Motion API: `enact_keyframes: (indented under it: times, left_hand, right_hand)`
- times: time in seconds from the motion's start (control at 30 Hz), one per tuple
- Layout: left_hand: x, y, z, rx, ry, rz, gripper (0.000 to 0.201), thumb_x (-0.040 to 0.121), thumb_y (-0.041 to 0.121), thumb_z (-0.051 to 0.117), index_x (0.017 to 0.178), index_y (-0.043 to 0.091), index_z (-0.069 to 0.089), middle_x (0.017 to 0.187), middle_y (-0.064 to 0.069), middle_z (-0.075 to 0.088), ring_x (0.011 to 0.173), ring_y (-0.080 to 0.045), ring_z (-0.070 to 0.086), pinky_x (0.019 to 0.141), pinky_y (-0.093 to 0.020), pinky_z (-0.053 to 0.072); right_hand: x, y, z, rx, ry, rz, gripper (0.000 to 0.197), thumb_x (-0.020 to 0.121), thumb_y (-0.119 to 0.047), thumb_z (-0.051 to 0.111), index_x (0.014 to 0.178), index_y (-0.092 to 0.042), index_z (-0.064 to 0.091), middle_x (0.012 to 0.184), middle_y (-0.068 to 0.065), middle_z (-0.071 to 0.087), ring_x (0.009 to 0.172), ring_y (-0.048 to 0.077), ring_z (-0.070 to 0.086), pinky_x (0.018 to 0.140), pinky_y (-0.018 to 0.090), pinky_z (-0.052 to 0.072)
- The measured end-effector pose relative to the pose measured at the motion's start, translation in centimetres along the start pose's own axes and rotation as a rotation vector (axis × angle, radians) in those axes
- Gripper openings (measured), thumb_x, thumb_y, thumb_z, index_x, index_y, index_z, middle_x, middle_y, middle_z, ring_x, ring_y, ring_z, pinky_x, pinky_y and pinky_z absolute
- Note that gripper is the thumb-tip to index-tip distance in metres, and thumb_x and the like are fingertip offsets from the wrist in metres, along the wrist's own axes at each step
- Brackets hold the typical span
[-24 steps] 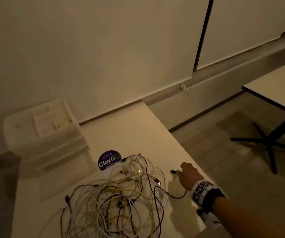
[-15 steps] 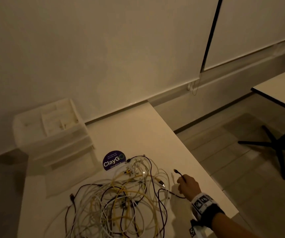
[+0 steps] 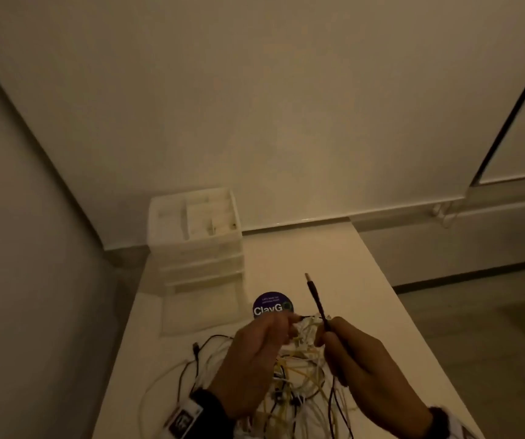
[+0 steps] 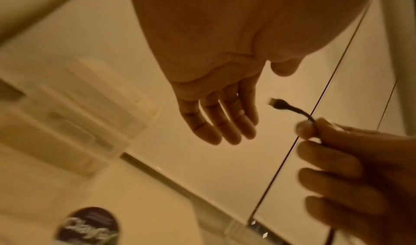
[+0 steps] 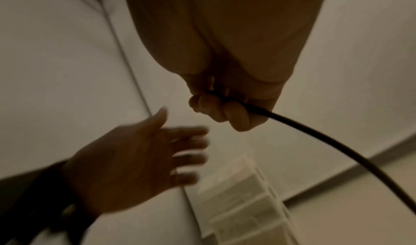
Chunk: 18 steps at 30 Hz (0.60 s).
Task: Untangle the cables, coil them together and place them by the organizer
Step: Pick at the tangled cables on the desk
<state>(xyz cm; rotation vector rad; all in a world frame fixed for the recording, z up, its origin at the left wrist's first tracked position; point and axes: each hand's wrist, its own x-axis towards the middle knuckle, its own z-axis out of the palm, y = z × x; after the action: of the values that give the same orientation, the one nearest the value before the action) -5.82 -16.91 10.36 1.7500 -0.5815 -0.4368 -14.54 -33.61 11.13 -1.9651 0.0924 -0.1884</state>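
A tangle of white, yellow and black cables [image 3: 302,373] lies on the near part of the white table [image 3: 334,248]. My right hand [image 3: 327,337] is raised over the tangle and grips one black cable [image 3: 316,299] just below its plug, which points up and away. In the right wrist view its fingers [image 5: 220,108] curl round that cable [image 5: 326,138]. My left hand [image 3: 274,327] hovers just left of it with straight fingers [image 4: 220,124], holding nothing. The clear plastic organizer [image 3: 194,229] stands at the table's far left, by the wall.
A round purple ClayGo sticker [image 3: 270,307] sits on the table between the organizer and the tangle. The table's right edge [image 3: 413,315] drops to the floor. A wall runs close behind the table and along its left side.
My right hand picked the black cable's plug end up off the table and raised it. My left hand came into view beside it. My head turned right, toward the organizer.
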Motion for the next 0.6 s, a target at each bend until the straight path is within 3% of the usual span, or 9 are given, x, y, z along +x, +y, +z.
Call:
enact_keyframes:
  times: [0.07,0.13,0.23,0.37,0.43,0.5,0.6]
  left_hand:
    - [0.8,2.1,0.4,-0.133,-0.03,0.042,0.04,0.097,0.048,0.036,0.112,0.023,0.065,0.1,0.006,0.069,0.092,-0.007,0.064,0.075,-0.019,0.047]
    - [0.6,3.2,1.0,-0.223,-0.038,0.092,0.036,0.101,0.037,0.037,0.108,0.014,0.064,0.099,-0.001,0.069,0.093,-0.014,0.066,0.074,-0.022,0.049]
    - [0.0,3.2,0.9,-0.285,0.037,0.146,0.035,0.101,0.034,0.036,0.089,0.015,0.063,0.091,-0.014,0.068,0.084,-0.034,0.064,0.072,-0.041,0.052]
    - [-0.5,3.1,-0.9,-0.449,0.16,0.18,0.036,0.1,0.031,0.035,0.083,0.003,0.05,0.076,-0.018,0.065,0.078,-0.036,0.067,0.077,-0.043,0.056]
    - [-0.3,3.3,-3.4,-0.531,0.224,0.194,0.036,0.101,0.031,0.036,0.082,0.003,0.047,0.062,-0.011,0.052,0.058,-0.03,0.059,0.064,-0.041,0.054]
    - [-0.2,3.8,-6.6,-0.584,0.282,0.228,0.035,0.1,0.033,0.037,0.081,0.005,0.045,0.055,-0.001,0.036,0.042,-0.017,0.039,0.047,-0.032,0.044]
    - [-0.3,4.4,-11.2,-0.524,0.379,0.293,0.031,0.097,0.033,0.037,0.078,0.009,0.044,0.053,0.004,0.026,0.042,-0.01,0.022,0.042,-0.023,0.028]
  right_hand:
    - [0.2,-1.3,1.8,-0.068,-0.012,-0.086,0.019,0.097,-0.035,0.042,0.093,-0.041,0.059,0.069,-0.003,0.059,0.057,0.008,0.051,0.057,0.027,0.041]
    - [0.5,-2.3,3.2,-0.075,0.006,-0.12,0.023,0.099,-0.025,0.045,0.1,-0.043,0.06,0.077,-0.01,0.064,0.063,0.01,0.059,0.058,0.024,0.046]
    - [0.5,-2.8,4.5,-0.106,0.041,-0.15,0.03,0.098,-0.021,0.047,0.088,-0.048,0.056,0.073,-0.014,0.063,0.061,0.007,0.058,0.054,0.014,0.042]
    - [-0.1,-2.2,5.0,-0.193,-0.046,-0.171,0.019,0.092,-0.042,0.036,0.087,-0.042,0.055,0.072,-0.022,0.06,0.061,0.002,0.056,0.056,0.01,0.037]
    - [-0.2,-0.9,4.9,-0.194,-0.098,-0.142,0.028,0.091,-0.046,0.036,0.085,-0.033,0.059,0.07,-0.024,0.059,0.061,0.002,0.057,0.057,0.011,0.037]
    - [-0.4,0.7,4.8,-0.206,-0.168,-0.103,0.031,0.093,-0.045,0.037,0.084,-0.028,0.061,0.068,-0.023,0.059,0.062,0.002,0.057,0.058,0.013,0.04]
    - [-0.6,3.1,4.4,-0.149,-0.243,-0.034,0.025,0.096,-0.038,0.042,0.083,-0.029,0.062,0.067,-0.014,0.057,0.06,0.005,0.052,0.058,0.017,0.04]
